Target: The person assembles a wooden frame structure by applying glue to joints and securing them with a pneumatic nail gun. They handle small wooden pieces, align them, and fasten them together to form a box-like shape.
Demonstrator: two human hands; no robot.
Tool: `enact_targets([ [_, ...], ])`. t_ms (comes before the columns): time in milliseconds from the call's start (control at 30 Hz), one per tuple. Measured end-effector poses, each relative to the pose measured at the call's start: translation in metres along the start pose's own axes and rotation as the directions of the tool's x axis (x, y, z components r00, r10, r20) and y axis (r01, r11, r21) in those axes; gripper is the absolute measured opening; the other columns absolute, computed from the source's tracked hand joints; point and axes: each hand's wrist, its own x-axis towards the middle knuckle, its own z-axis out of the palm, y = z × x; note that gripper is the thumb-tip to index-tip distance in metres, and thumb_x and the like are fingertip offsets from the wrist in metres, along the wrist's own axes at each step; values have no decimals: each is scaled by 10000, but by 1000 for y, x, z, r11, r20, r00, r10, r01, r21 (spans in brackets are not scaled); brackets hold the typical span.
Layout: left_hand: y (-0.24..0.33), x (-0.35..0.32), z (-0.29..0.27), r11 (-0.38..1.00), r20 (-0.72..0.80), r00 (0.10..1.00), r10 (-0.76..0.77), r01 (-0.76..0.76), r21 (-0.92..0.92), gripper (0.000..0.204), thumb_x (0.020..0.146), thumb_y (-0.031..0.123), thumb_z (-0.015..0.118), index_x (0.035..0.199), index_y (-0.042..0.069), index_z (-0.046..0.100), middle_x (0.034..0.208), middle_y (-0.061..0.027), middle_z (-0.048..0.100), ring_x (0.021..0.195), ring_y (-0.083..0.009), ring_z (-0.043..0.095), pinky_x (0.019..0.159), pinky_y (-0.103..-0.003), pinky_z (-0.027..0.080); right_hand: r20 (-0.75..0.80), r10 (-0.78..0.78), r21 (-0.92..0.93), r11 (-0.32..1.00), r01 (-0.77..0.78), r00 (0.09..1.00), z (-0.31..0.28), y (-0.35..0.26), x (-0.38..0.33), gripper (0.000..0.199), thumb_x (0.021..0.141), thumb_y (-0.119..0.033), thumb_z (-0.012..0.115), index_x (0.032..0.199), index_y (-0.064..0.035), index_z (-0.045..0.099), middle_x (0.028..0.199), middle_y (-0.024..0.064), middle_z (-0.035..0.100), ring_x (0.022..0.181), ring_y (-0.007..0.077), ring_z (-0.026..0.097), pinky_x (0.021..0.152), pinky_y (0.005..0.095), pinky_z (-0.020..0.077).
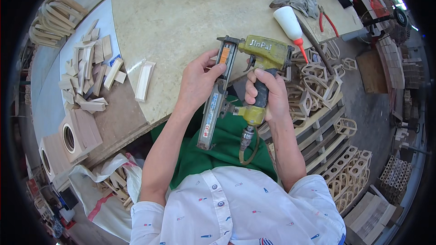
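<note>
A yellow-green pneumatic nail gun (pixel 263 47) is held in front of my body, above the table's near edge. My right hand (pixel 271 90) wraps round its black grip. My left hand (pixel 199 78) grips the long magazine near its upper end, thumb lying by an orange strip of fasteners (pixel 224 56) in the channel. The magazine hangs down over my green apron (pixel 190 159). An air hose (pixel 249 158) loops from the fitting below the handle.
Small wood blocks (pixel 86 70) are heaped at the left, with a single wood piece (pixel 145 81) beside them. A white glue bottle (pixel 288 22), red-handled pliers (pixel 328 22) and a grey cloth (pixel 302 3) lie at right. Wooden frames (pixel 313 84) crowd a rack below. A white sack (pixel 106 204) holds scraps.
</note>
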Motion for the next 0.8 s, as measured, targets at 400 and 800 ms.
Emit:
enact_targets([
  [400, 1, -15, 5, 985, -169, 971, 171, -168, 32, 355, 919, 115, 567, 1252, -8, 560, 986, -93, 626, 894, -150, 594, 810, -281, 477, -35, -9, -34, 999, 8, 999, -3, -7, 9, 137, 888, -117, 615, 902, -20, 520, 749, 55, 521, 565, 129, 522, 447, 277, 439],
  [800, -58, -133, -19, 679, -119, 726, 677, -555, 480, 267, 772, 24, 639, 1037, -6, 653, 836, -108, 584, 856, -265, 562, 796, -380, 483, -4, 42, 31, 999, -42, 999, -5, -7, 14, 152, 894, -131, 615, 932, -22, 516, 759, 52, 525, 572, 124, 509, 452, 269, 429],
])
